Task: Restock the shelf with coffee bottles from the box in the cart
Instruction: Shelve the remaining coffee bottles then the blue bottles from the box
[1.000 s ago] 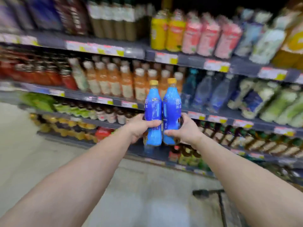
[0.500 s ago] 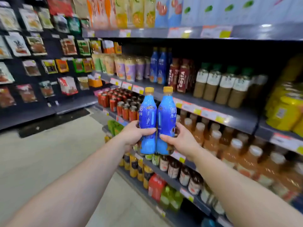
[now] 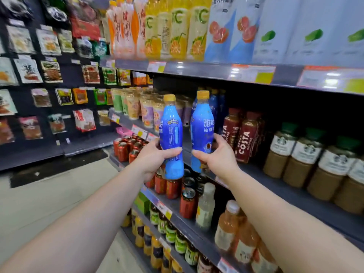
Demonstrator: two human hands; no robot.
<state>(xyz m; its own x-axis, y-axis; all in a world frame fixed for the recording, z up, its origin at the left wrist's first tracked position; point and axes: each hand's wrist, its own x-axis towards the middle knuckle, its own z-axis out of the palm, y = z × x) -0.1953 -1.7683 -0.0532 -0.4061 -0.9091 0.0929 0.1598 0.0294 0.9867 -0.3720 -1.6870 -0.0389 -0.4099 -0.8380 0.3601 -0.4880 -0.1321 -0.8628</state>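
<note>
I hold two blue coffee bottles with yellow caps upright in front of the shelf. My left hand (image 3: pixel 155 158) grips the left bottle (image 3: pixel 171 131) around its lower half. My right hand (image 3: pixel 217 156) grips the right bottle (image 3: pixel 202 127) low on its body. A small gap separates the two bottles. Behind the right bottle, more of the same blue bottles (image 3: pixel 216 103) stand on the grey shelf (image 3: pixel 275 182). The cart and box are out of view.
Red Costa bottles (image 3: pixel 244 138) stand right of the blue row, then Starbucks bottles (image 3: pixel 303 158). Cups (image 3: pixel 137 107) fill the shelf's left part. Red cans (image 3: pixel 128 148) and juice bottles sit on lower shelves. Cartons line the top shelf. Snack packets hang on the left wall.
The view has swung up and closer to the shelf. Both hands rose with the bottles and moved apart, so the bottles no longer touch. They are now level with the coffee shelf.
</note>
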